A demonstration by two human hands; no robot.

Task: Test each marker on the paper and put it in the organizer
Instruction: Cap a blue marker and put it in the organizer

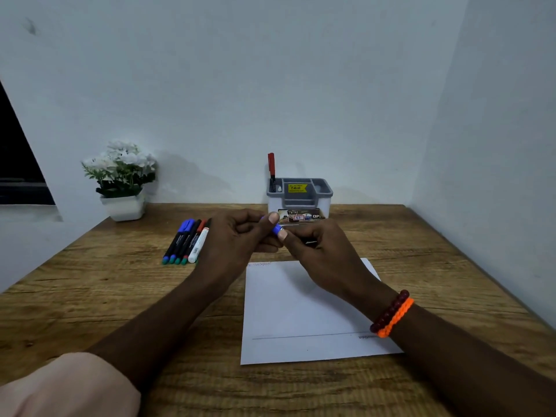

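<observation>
Lying nearest on the bench (90, 296), the paper (288, 314) sits at centre. Above its far edge the left hand (237, 239) and right hand (319, 251) together pinch a blue-capped marker (276, 228). Spare markers (186, 240) lie left; the organizer (301, 194) at the far edge holds a red marker (271, 171).

The organizer (299, 196) is carrying a yellow sticker (297, 188) inside its rear wall, and the figure 49.00 is showing there in dark print (the smaller line above it is blurring past reading). A printed label (301, 216) is running along the organizer's front, showing "42" in a red-bordered box and white letters "OP" before a hand cuts it off. On the paper (304, 314), an upside-down word is ending in "tion" near the ruled line, the rest hiding under the wrist.
</observation>
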